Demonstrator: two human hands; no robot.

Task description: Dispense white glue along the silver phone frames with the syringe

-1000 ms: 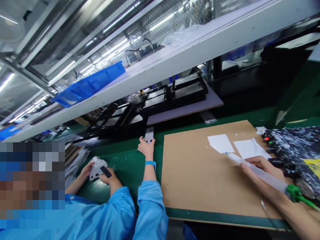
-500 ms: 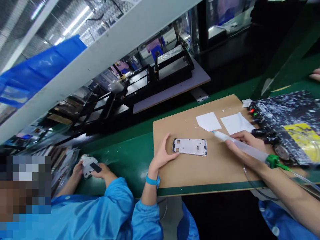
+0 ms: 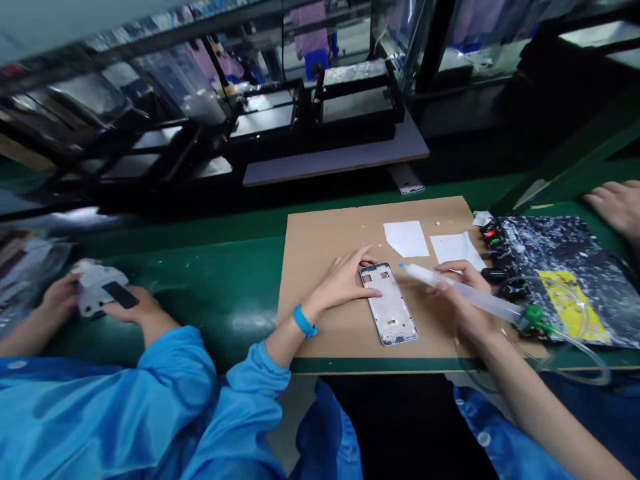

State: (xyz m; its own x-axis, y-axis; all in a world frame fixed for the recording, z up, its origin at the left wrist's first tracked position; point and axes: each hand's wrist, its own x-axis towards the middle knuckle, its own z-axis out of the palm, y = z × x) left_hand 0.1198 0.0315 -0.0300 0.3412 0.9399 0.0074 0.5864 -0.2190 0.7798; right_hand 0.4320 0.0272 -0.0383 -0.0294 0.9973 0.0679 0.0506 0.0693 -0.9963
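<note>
**Frame on the board, syringe at its top edge**

Left hand point(image 3: 345, 280) lies open and flat on the cardboard sheet point(image 3: 320, 253), fingers point(image 3: 364, 257) spread, their tips touching the top left corner of the phone frame point(image 3: 390, 311); nothing gripped. The frame lies flat on the sheet, long axis tilted, between both hands. Right hand point(image 3: 463, 297) is closed round a clear syringe point(image 3: 460, 292), nozzle pointing left, tip hovering just above the frame's upper end. A green fitting and clear tube trail from the syringe's rear. Two white paper pieces point(image 3: 406, 238) lie behind. A spattered control box point(image 3: 565, 267) sits right. On the green surface point(image 3: 215, 280), a co-worker's hands point(image 3: 100, 303) hold a white part.
</note>
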